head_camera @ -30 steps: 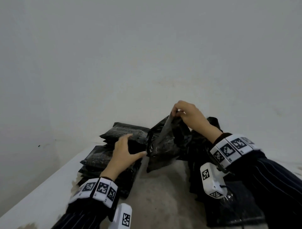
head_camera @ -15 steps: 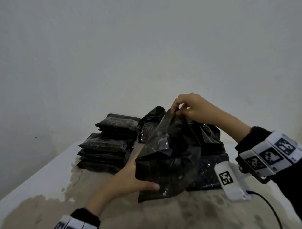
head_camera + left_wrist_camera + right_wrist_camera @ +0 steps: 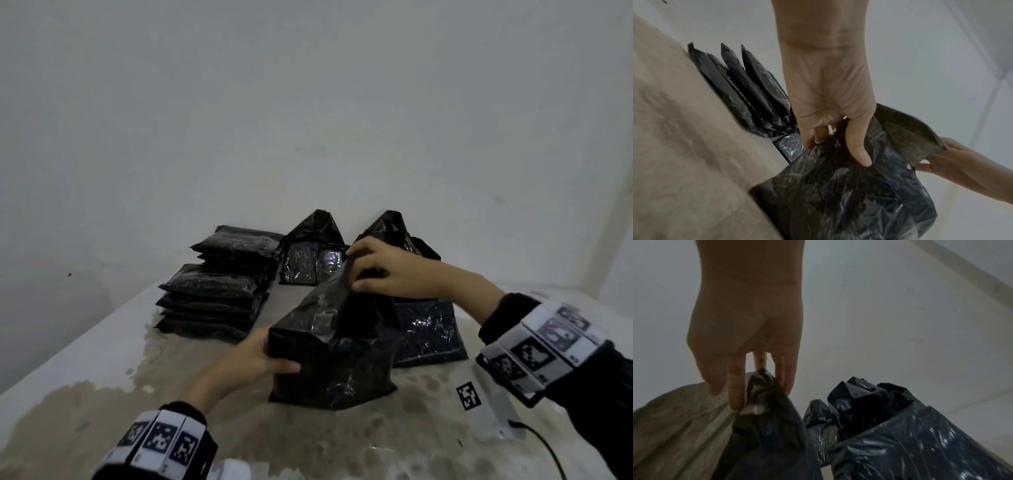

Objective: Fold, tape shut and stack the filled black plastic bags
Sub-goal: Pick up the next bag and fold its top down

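Observation:
A filled black plastic bag (image 3: pixel 329 356) stands on the table (image 3: pixel 102 404) in front of me, its top unfolded. My left hand (image 3: pixel 263 356) grips its lower left side, thumb across the front. My right hand (image 3: pixel 380 270) pinches the loose top flap of the same bag. In the left wrist view the left hand (image 3: pixel 834 129) curls round the bag (image 3: pixel 849 194). The right wrist view has the right hand's fingers (image 3: pixel 735 386) holding the bag's top (image 3: pixel 760 386).
A stack of folded flat black bags (image 3: pixel 215 294) lies at the table's back left. Two more unfolded filled bags (image 3: pixel 311 253) (image 3: pixel 428 325) stand behind and to the right of the held one. A white wall rises close behind.
Both hands have carried the bag from beside the stack toward me and lowered it onto the table. The right hand has dropped lower with the flap.

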